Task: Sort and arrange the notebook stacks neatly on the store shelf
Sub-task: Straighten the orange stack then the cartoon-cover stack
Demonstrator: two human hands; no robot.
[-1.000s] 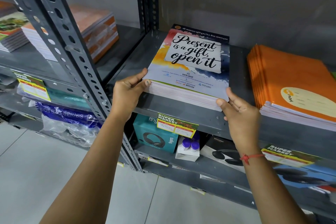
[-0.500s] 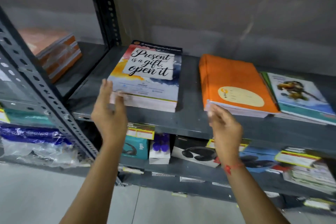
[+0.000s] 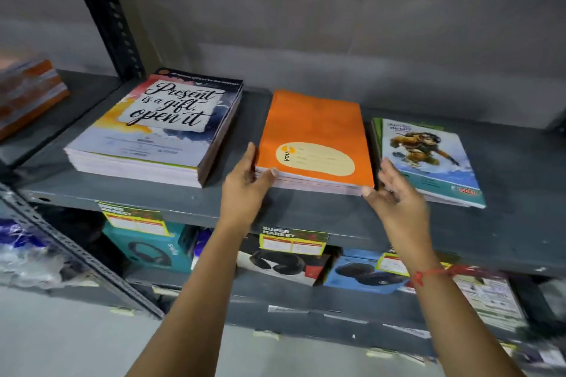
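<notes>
Three notebook stacks lie on the grey shelf (image 3: 153, 202). A thick stack with a "Present is a gift, open it" cover (image 3: 159, 128) sits at the left. The orange notebook stack (image 3: 315, 131) is in the middle, and a thin stack with an illustrated blue-green cover (image 3: 428, 156) lies at the right. My left hand (image 3: 248, 184) touches the near left corner of the orange stack, thumb on its front edge. My right hand (image 3: 395, 193) is at the near right corner, fingers spread, thumb tip against the stack. Neither hand holds anything.
A dark perforated upright (image 3: 107, 15) rises behind the left stack. Another orange-toned stack (image 3: 27, 95) lies on the neighbouring shelf at far left. Below are boxed headphones (image 3: 150, 248) and yellow price tags (image 3: 292, 242). A slanted metal post (image 3: 76, 251) crosses the lower left.
Both hands left the "Present is a gift" stack and moved right to the orange stack's near corners. The view shifted right, bringing the blue-green stack into sight.
</notes>
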